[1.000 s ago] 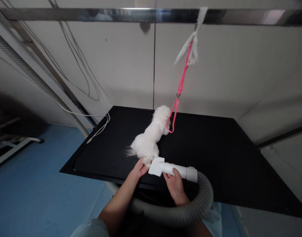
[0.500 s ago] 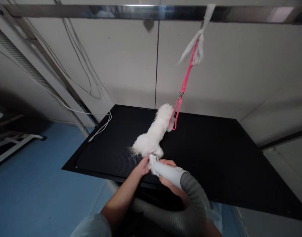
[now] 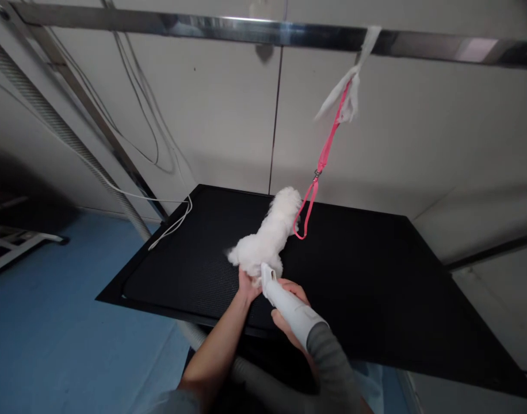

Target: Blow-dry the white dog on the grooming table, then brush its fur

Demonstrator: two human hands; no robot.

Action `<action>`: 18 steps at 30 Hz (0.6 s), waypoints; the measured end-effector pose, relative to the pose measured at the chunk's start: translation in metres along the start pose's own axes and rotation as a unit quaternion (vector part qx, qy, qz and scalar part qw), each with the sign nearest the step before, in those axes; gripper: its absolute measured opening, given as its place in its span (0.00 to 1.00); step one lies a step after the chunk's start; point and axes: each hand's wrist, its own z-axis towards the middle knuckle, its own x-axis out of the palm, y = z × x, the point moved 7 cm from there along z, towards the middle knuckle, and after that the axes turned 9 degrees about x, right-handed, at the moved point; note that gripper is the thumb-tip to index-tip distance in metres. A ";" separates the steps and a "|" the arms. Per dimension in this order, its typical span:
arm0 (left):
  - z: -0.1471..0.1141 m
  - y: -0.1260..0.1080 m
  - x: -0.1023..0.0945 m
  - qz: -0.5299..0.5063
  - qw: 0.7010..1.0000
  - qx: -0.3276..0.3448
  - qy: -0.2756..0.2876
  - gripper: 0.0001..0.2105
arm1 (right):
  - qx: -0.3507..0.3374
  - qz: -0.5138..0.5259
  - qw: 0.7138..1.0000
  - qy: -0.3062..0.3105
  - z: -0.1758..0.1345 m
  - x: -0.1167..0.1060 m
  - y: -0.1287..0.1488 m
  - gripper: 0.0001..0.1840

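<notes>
A fluffy white dog (image 3: 270,233) is on the black table, facing away, its head at the far end and its rear towards me. My left hand (image 3: 248,284) is at its hind end, closed around a hind leg; fur hides some of the fingertips. Gripped in my right hand (image 3: 291,287) is a white hose nozzle (image 3: 291,310). The tip touches the fur at the hind leg, close beside my left hand. A grey corrugated hose (image 3: 332,356) runs from the nozzle's back end towards me.
A pink loop leash (image 3: 328,146) hangs from a metal bar (image 3: 220,29) by a white cloth strip (image 3: 354,86), beside the dog's head. White cable (image 3: 177,221) lies over the left edge of the black table (image 3: 375,276). A wall stands behind.
The view has tilted up slightly. My left hand has shifted up and left against the dog's rear. The nozzle has turned a little steeper, and the dog's tail has moved.
</notes>
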 end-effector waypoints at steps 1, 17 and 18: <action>0.005 -0.003 0.002 -0.011 1.000 0.014 -0.010 0.24 | 0.003 -0.008 1.000 0.009 0.000 0.001 0.001 0.30; -0.002 -0.005 0.026 0.002 0.997 -0.049 0.060 0.37 | -0.026 -0.009 0.999 -0.020 -0.017 -0.003 0.031 0.28; -0.002 -0.005 0.029 0.013 0.997 -0.050 0.056 0.37 | -0.018 -0.007 1.000 -0.017 -0.020 -0.002 0.029 0.28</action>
